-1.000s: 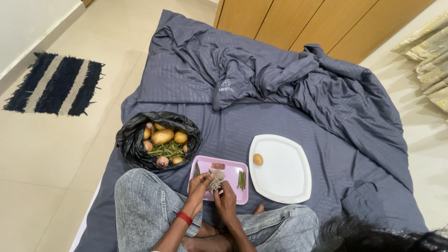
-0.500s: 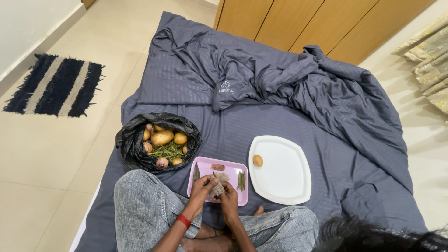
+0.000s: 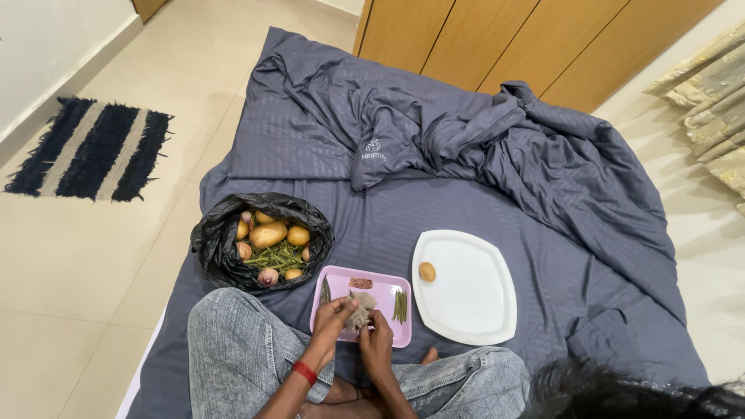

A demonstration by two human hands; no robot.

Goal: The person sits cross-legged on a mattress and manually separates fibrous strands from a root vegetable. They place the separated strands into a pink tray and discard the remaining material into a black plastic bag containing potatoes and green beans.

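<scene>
Here, low in the centre of the frame, a person sits cross-legged on a mattress covered with a grey bedsheet (image 3: 466,202). Both hands meet over a pink rectangular tray (image 3: 388,283). The left hand (image 3: 332,316) and the right hand (image 3: 378,337) have their fingers curled around a small, rough brownish lump (image 3: 358,309), perhaps a root vegetable, held between them just above the tray. A red band (image 3: 305,372) circles the left wrist. On the tray lie thin green beans (image 3: 400,306) at its right side and a small reddish-brown piece (image 3: 360,283) near its far edge. Just right of the tray sits a white plate (image 3: 473,310) with one small potato (image 3: 427,271) on it. To the left, a black plastic bag (image 3: 217,248) lies open, holding potatoes, onions and green beans. A dark striped rug (image 3: 89,149) lies on the tiled floor at upper left.
</scene>
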